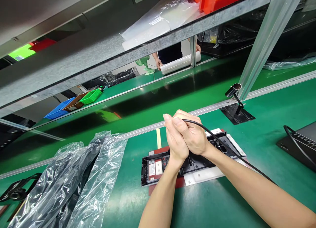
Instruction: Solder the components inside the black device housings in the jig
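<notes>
My left hand [175, 140] and my right hand [194, 133] are pressed together, fingers curled and thumbs side by side. A black cable [209, 130] comes out by my right thumb and trails over the right forearm; my right hand is closed on it. Whatever my left hand grips is hidden between the palms. Just beneath the hands lies an open black plastic housing [144, 173], long and shallow, its inner side up. It rests in a fixture with white blocks [204, 176] and a dark red base [180, 183]. My wrists hide its middle.
Plastic-wrapped dark parts [66, 185] lie left. On the right are a black tube holder [233, 89] and a black device [300, 145]. A metal shelf [98, 61] crosses overhead. Beyond the green belt [148, 102], another person's hands hold a film roll [177, 64].
</notes>
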{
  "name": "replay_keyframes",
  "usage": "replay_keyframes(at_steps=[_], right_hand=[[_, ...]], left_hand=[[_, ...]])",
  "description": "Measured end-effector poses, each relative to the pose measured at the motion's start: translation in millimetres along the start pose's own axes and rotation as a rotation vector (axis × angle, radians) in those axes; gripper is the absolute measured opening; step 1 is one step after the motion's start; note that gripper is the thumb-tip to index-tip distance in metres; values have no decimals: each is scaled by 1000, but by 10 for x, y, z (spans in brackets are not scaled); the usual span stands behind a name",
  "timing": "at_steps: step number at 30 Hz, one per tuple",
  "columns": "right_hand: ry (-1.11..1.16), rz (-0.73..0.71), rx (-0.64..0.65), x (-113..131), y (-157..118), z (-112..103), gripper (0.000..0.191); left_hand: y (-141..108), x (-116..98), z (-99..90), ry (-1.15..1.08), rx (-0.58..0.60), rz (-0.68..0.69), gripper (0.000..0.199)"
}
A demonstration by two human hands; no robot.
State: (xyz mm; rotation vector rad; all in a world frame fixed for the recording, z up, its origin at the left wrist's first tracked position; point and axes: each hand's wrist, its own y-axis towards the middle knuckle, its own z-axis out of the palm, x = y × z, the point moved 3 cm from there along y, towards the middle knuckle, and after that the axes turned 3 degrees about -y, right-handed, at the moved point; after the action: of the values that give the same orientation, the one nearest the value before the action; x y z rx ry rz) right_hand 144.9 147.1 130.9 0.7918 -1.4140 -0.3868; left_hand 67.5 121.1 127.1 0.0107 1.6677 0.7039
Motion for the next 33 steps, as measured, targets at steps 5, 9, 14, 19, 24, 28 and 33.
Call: replay_keyframes(at_steps=[5, 9, 14, 19, 24, 28, 33], right_hand=[[0, 8, 0, 3, -2, -7, 42], [-15, 3, 0, 4, 2, -11, 42], [-11, -3, -3, 12, 0, -4, 42], [-1, -18, -10, 3, 7, 6, 43], [-4, -14, -12, -6, 3, -4, 43], [3, -9, -16, 9, -2, -4, 44], [0, -13, -13, 11, 11, 13, 44]], left_hand=[[-3, -50, 43, -59, 73, 15, 77], [1, -49, 39, -48, 76, 19, 79], [-12, -33, 40, -48, 116, 7, 78], [-21, -26, 36, -63, 93, 60, 74], [-16, -16, 44, -90, 113, 68, 73], [-21, -2, 29, -52, 50, 75, 69], [-29, -8, 20, -16, 6, 65, 68]])
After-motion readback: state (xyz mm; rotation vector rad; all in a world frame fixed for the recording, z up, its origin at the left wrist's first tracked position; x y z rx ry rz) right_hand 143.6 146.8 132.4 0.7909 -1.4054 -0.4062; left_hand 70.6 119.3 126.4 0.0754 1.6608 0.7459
